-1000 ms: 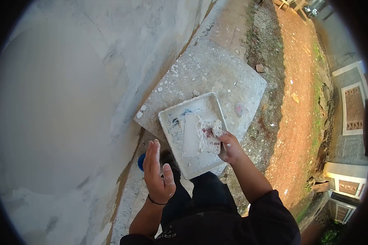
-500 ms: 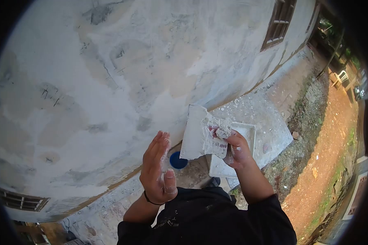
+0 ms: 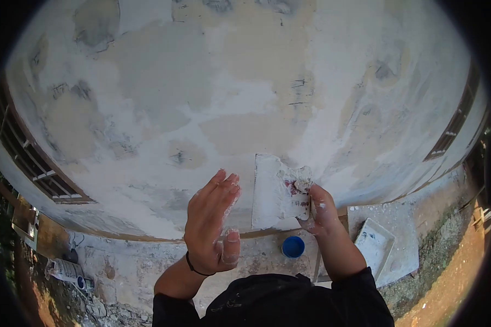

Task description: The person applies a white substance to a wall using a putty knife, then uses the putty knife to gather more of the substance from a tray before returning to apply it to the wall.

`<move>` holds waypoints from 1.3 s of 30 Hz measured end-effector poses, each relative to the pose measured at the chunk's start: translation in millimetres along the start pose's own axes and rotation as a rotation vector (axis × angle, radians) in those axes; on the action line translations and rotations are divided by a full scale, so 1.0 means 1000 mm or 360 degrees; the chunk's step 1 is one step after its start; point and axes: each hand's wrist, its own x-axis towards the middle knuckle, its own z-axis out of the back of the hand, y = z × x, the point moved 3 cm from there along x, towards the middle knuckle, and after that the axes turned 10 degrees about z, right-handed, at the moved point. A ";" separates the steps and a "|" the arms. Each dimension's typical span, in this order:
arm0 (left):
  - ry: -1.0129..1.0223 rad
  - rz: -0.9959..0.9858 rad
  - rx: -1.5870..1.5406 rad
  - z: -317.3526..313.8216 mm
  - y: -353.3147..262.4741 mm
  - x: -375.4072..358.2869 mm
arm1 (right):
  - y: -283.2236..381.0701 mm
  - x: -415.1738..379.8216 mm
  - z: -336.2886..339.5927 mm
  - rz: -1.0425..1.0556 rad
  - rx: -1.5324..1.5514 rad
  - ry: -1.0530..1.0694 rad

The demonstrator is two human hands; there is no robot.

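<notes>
My right hand [image 3: 322, 212] grips a wide, flat putty knife [image 3: 267, 193] coated with white paste, its blade pointing left in front of the wall. A thick lump of paste sits near my right thumb. My left hand [image 3: 213, 220] is raised to the left of the blade, holding nothing, with its thumb apart from the straight fingers and white paste on the skin. A gap separates it from the blade. Behind both hands stands the patchy white and beige wall [image 3: 163, 71].
A blue round container [image 3: 293, 247] stands on the ground between my arms. To the right, a white tray [image 3: 375, 245] lies on a pale board [image 3: 409, 234]. A barred window [image 3: 33, 158] is at the left, another [image 3: 454, 122] at the right. A whitish sack [image 3: 65, 270] lies lower left.
The view has turned left toward the wall, so the tray and blue container appear farther right. The putty knife remains in my right hand, and my left hand is still raised.
</notes>
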 end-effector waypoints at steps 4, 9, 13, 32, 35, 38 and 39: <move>-0.0101 0.0057 0.0008 0.046 0.026 0.011 | -0.013 0.025 -0.039 0.0004 -0.0313 -0.0020; -0.0068 0.0051 -0.0060 0.060 0.030 0.010 | 0.040 0.037 -0.054 0.0366 -0.0646 -0.0122; 0.0030 -0.0082 -0.0114 0.046 0.018 0.036 | 0.124 0.046 -0.076 0.1294 -0.1600 -0.0283; 0.0160 -0.0680 0.0008 -0.059 -0.029 0.172 | 0.252 0.078 -0.089 0.2439 -0.2393 -0.0433; 0.0093 -0.0750 -0.0010 -0.072 -0.025 0.182 | 0.273 0.110 -0.132 0.3696 -0.3076 -0.0560; 0.0135 -0.0885 0.0040 -0.085 -0.014 0.183 | 0.277 0.165 -0.136 0.3584 -0.3486 -0.0438; 0.0136 -0.0911 0.0045 -0.089 -0.009 0.182 | 0.270 0.175 -0.132 0.3613 -0.3609 -0.0447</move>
